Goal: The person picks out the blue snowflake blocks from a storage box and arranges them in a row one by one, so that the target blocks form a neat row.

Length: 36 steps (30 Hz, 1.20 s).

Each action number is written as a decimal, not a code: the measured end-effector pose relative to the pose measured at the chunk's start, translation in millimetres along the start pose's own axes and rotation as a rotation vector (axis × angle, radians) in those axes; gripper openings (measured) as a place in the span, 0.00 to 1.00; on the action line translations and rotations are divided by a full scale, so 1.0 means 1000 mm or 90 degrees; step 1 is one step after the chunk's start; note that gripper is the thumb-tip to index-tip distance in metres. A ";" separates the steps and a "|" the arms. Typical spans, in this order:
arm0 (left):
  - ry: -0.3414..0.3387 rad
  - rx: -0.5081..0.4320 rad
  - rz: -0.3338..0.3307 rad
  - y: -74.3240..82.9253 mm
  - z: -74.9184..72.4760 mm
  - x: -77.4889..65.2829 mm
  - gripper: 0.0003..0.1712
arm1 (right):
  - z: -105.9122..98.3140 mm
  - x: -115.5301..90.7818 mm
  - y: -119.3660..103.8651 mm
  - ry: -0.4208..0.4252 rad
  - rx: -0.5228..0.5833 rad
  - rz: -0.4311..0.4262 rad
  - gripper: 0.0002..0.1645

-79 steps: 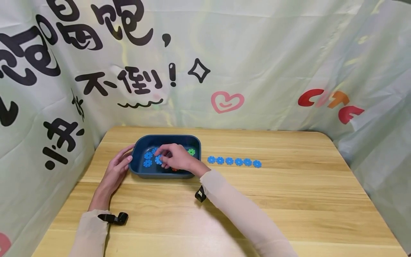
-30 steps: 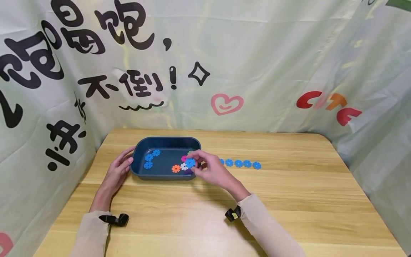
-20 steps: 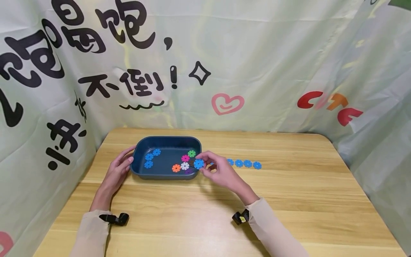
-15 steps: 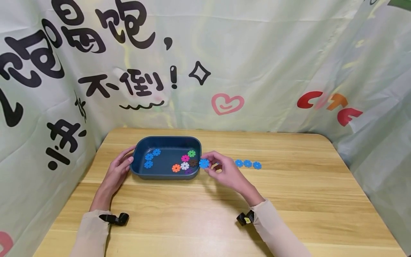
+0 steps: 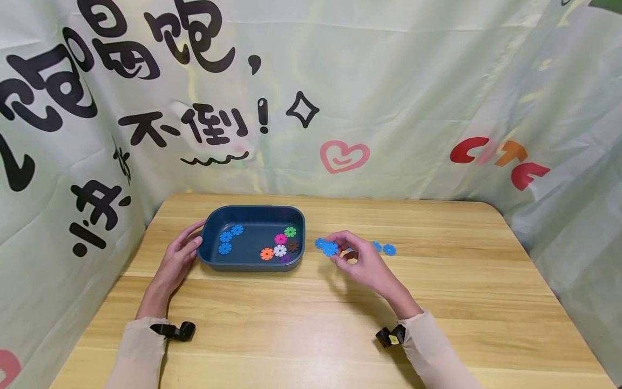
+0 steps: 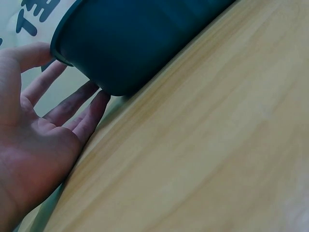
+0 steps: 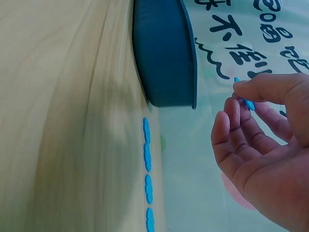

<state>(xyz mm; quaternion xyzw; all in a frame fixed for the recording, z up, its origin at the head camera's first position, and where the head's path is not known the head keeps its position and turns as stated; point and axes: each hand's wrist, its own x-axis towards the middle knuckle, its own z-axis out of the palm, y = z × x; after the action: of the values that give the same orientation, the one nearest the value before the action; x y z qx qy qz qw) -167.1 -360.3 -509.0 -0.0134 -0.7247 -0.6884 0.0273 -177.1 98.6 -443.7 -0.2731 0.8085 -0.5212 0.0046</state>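
My right hand (image 5: 366, 265) pinches a blue notched plastic disc (image 5: 330, 249) between thumb and fingers, just right of the bin. In the right wrist view, that disc shows nearly edge-on at the fingertips, raised off the table. Beneath and beside this hand runs a row of blue discs (image 5: 389, 250), its middle partly hidden by the fingers. My left hand (image 5: 181, 251) rests against the left end of the dark blue bin (image 5: 250, 267). Seen from the left wrist, its thumb touches the rim and its extended fingers lie against the outer wall.
Three blue discs (image 5: 225, 236) lie at the left inside the bin. Grouped at its right are a green disc (image 5: 290, 232), a pink disc (image 5: 280, 239), an orange disc (image 5: 266, 254) and several others. A printed curtain (image 5: 389, 108) borders the wooden table (image 5: 291, 324).
My right hand has picked a blue disc out of the bin and carried it right, past the rim, over the row's left end. My left hand has stayed on the bin.
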 end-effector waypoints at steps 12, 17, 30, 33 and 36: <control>-0.004 -0.006 0.004 0.002 0.003 0.002 0.31 | -0.031 -0.016 0.004 0.032 -0.006 0.012 0.20; -0.007 0.003 0.007 0.002 0.003 0.005 0.31 | -0.045 -0.020 0.011 0.056 -0.012 0.028 0.20; -0.009 -0.005 0.009 0.001 0.002 0.005 0.31 | -0.077 -0.025 0.036 0.118 -0.031 0.061 0.20; -0.007 -0.007 0.012 0.001 0.001 0.003 0.31 | -0.080 -0.026 0.040 0.125 -0.038 0.067 0.20; -0.006 -0.011 0.014 0.000 0.000 0.001 0.31 | -0.084 -0.026 0.044 0.127 -0.046 0.077 0.20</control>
<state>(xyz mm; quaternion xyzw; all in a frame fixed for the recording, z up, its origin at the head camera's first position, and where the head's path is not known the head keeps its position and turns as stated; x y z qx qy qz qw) -167.8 -359.9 -509.1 -0.0250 -0.7189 -0.6940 0.0316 -198.3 194.4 -450.0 -0.1703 0.8382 -0.5153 -0.0542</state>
